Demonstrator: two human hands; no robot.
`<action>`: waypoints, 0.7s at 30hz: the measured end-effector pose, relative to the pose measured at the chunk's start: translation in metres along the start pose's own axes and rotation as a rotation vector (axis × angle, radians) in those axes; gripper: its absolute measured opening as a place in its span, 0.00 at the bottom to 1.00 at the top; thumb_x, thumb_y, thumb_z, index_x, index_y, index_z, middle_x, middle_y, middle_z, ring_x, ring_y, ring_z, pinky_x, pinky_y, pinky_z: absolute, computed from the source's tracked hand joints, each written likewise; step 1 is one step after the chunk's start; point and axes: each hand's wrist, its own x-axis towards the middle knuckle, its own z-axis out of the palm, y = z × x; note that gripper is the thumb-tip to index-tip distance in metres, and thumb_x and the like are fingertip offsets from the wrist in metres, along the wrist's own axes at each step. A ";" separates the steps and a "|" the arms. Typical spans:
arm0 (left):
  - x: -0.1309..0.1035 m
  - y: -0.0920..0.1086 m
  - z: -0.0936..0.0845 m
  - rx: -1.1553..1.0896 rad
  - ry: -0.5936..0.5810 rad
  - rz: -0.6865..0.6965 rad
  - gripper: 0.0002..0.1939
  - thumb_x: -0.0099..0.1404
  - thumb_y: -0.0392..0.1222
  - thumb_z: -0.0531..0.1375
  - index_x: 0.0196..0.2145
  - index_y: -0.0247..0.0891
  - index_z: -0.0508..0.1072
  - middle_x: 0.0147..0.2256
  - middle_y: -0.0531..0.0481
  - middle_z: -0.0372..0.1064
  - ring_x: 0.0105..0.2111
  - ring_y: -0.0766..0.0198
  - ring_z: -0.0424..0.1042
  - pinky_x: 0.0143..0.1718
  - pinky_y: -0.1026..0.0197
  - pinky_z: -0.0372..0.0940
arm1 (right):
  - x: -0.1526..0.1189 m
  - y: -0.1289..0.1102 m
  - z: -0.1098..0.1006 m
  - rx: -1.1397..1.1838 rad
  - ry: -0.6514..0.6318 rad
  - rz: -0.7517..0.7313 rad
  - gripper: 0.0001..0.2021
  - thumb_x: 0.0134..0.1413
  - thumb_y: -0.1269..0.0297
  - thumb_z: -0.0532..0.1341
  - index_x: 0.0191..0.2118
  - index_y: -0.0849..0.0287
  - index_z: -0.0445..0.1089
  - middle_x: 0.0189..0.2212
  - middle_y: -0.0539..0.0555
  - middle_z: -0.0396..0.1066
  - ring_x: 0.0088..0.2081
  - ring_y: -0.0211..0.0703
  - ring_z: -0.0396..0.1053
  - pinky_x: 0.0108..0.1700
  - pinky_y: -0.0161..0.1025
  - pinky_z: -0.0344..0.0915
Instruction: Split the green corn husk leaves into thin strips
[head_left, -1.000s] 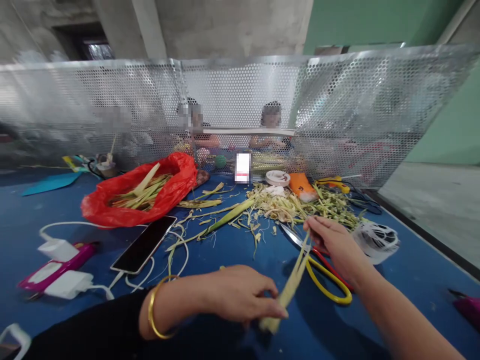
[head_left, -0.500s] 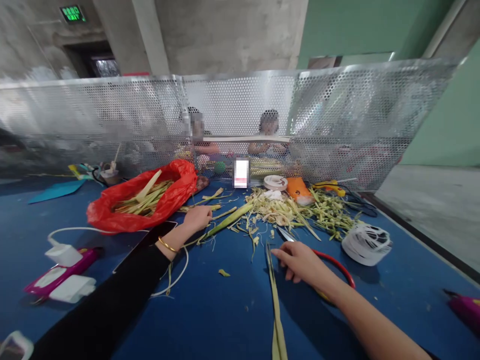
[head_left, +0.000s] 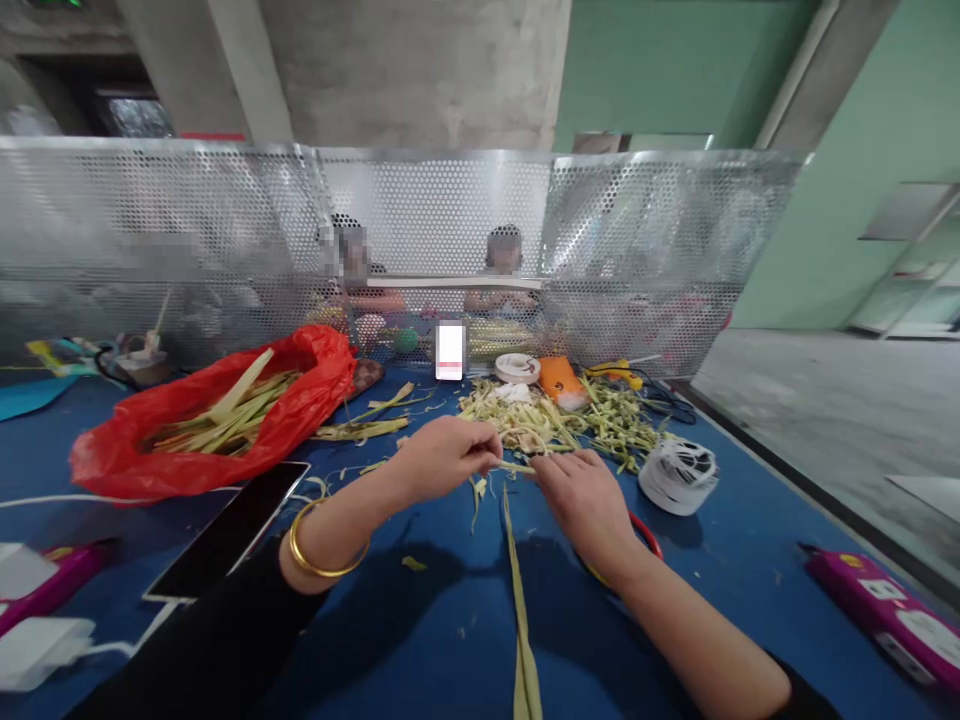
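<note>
My left hand (head_left: pixel 450 455), below a gold bangle (head_left: pixel 319 545), pinches one end of a short pale green strip (head_left: pixel 514 467). The strip's other end is between the closed fingers of my right hand (head_left: pixel 583 500). Under and between the hands a long folded husk strip (head_left: pixel 520 610) lies on the blue table, running to the near edge. Red-handled scissors (head_left: pixel 646 535) lie mostly hidden beneath my right hand. Just beyond the hands is a pile of pale husk scraps (head_left: pixel 517 415).
On the left are a red plastic bag (head_left: pixel 112 455) of husks, a dark phone (head_left: pixel 232 535) and chargers (head_left: pixel 45 650). A white twine roll (head_left: pixel 679 478) and purple glue gun (head_left: pixel 885 610) stand right. Two people (head_left: pixel 504 250) sit behind a perforated screen (head_left: pixel 637 220).
My left hand has moved right and my right hand slightly up and left, so they are close together with a strip between them. The view has turned right.
</note>
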 end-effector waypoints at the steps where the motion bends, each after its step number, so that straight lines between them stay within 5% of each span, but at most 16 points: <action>1: 0.006 -0.006 -0.001 -0.057 0.002 -0.020 0.07 0.58 0.39 0.58 0.27 0.38 0.76 0.22 0.54 0.71 0.24 0.67 0.66 0.26 0.66 0.52 | 0.000 0.004 0.001 0.013 -0.047 0.041 0.13 0.64 0.66 0.51 0.33 0.59 0.70 0.26 0.54 0.71 0.29 0.44 0.66 0.36 0.41 0.54; 6: 0.040 -0.061 -0.016 -0.400 0.319 -0.253 0.08 0.49 0.44 0.64 0.22 0.36 0.77 0.18 0.53 0.69 0.22 0.66 0.64 0.27 0.65 0.56 | -0.002 0.041 0.007 0.405 -0.084 0.615 0.12 0.56 0.63 0.55 0.22 0.57 0.65 0.20 0.51 0.63 0.25 0.42 0.58 0.29 0.38 0.46; 9: 0.055 -0.074 -0.005 -0.491 0.432 -0.301 0.11 0.52 0.46 0.62 0.29 0.36 0.78 0.22 0.52 0.72 0.23 0.66 0.64 0.26 0.64 0.57 | 0.000 0.062 0.011 0.568 -0.047 0.773 0.15 0.56 0.55 0.52 0.25 0.57 0.67 0.18 0.49 0.59 0.24 0.41 0.57 0.27 0.36 0.49; 13: 0.064 -0.054 0.036 -0.634 0.328 -0.285 0.15 0.51 0.47 0.63 0.33 0.34 0.79 0.27 0.48 0.75 0.26 0.64 0.68 0.28 0.64 0.60 | 0.003 0.058 0.015 0.767 -0.059 0.817 0.22 0.58 0.48 0.45 0.32 0.59 0.69 0.15 0.45 0.53 0.18 0.36 0.51 0.22 0.35 0.49; 16: 0.062 -0.032 0.065 -0.745 0.244 -0.278 0.20 0.56 0.53 0.59 0.40 0.36 0.77 0.27 0.50 0.73 0.23 0.67 0.67 0.23 0.65 0.59 | 0.005 0.038 0.017 1.108 -0.085 0.845 0.20 0.54 0.46 0.53 0.32 0.60 0.68 0.14 0.42 0.50 0.16 0.33 0.45 0.19 0.33 0.43; 19: 0.058 -0.019 0.083 -0.928 0.164 -0.273 0.14 0.51 0.50 0.65 0.28 0.34 0.75 0.21 0.53 0.69 0.19 0.70 0.62 0.21 0.67 0.56 | 0.006 0.021 0.022 1.334 -0.151 0.828 0.18 0.51 0.47 0.58 0.26 0.59 0.65 0.15 0.43 0.54 0.16 0.30 0.48 0.19 0.32 0.44; 21: 0.057 -0.016 0.088 -0.956 0.219 -0.296 0.15 0.50 0.50 0.65 0.19 0.35 0.71 0.17 0.55 0.65 0.18 0.70 0.60 0.21 0.67 0.56 | 0.005 0.016 0.025 1.346 -0.195 0.800 0.18 0.50 0.47 0.59 0.25 0.59 0.65 0.17 0.45 0.61 0.17 0.31 0.55 0.21 0.32 0.51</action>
